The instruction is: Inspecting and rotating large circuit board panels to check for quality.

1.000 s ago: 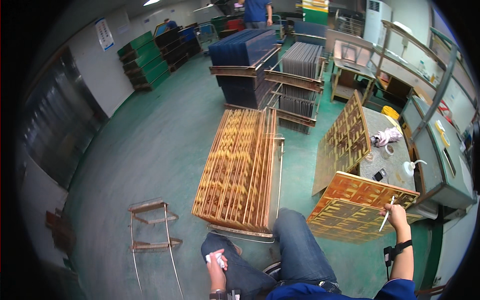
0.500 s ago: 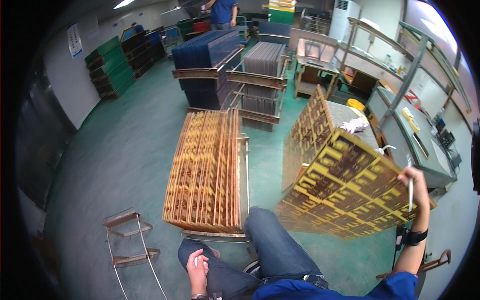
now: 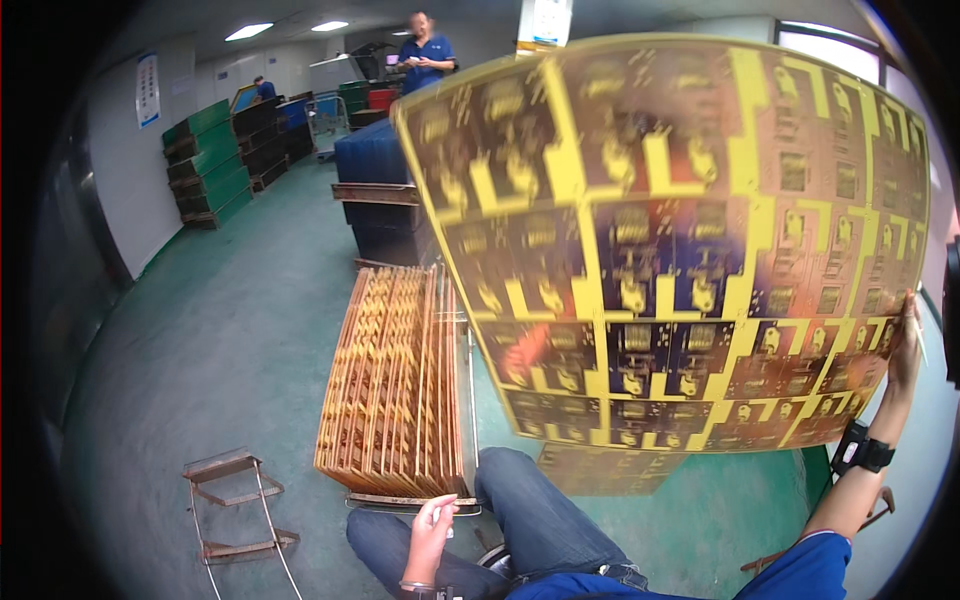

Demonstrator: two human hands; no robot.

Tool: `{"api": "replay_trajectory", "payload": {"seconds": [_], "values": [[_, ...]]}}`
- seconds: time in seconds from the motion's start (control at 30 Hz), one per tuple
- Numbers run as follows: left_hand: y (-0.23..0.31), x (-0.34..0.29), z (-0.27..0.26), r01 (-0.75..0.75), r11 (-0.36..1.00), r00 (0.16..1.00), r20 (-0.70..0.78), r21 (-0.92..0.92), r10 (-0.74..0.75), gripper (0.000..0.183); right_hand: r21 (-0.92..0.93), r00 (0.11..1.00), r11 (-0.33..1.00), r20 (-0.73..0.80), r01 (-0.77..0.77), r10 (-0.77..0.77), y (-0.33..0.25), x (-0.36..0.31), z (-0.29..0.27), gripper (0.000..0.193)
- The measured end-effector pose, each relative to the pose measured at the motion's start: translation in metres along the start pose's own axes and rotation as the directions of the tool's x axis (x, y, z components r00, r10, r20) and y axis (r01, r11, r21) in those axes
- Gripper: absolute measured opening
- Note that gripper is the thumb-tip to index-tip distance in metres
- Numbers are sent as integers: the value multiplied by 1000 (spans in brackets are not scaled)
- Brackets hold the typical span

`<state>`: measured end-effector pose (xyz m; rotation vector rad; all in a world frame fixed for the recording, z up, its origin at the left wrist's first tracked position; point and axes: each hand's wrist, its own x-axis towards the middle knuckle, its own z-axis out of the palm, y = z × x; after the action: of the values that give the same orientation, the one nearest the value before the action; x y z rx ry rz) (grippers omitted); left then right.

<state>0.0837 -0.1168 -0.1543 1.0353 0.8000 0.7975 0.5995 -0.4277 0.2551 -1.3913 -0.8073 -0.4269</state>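
A large circuit board panel (image 3: 665, 265), brown copper with yellow patterned strips, is lifted in front of me and fills the right half of the view. My right hand (image 3: 905, 350) grips its right edge, and a thin white pen-like stick (image 3: 921, 335) shows by the fingers. Nearer my knees, my left hand (image 3: 432, 528) is closed, apart from the panel; a small whitish bit shows at its fingers, too small to name. To the left of the panel, a row of similar upright boards (image 3: 390, 380) stands closely spaced in a metal rack (image 3: 415, 500).
Another patterned board (image 3: 605, 470) shows below the lifted panel. On the floor at left lies a metal frame rack (image 3: 232, 505). Behind stand a stack of dark blue panels (image 3: 375, 185) and green crates (image 3: 210, 160). A person in blue (image 3: 425, 60) stands at the back.
My right hand has raised the panel and swung it up and leftward, so it now faces me and covers the workbench and grey panels. My left hand has moved slightly right.
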Motion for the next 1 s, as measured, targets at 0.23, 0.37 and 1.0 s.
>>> {"api": "replay_trajectory", "payload": {"seconds": [0.23,0.37,1.0], "values": [[88,-30,41,-226,719,929,77,-657,362,62,275,945,923,260,-270,199,38,21,47,32],[139,-91,64,-403,640,913,-238,-655,331,26,230,908,887,230,-402,351,37,26,82,27],[204,-223,121,-493,851,773,-539,-180,333,15,-96,755,803,292,-588,588,110,64,131,31]]}}
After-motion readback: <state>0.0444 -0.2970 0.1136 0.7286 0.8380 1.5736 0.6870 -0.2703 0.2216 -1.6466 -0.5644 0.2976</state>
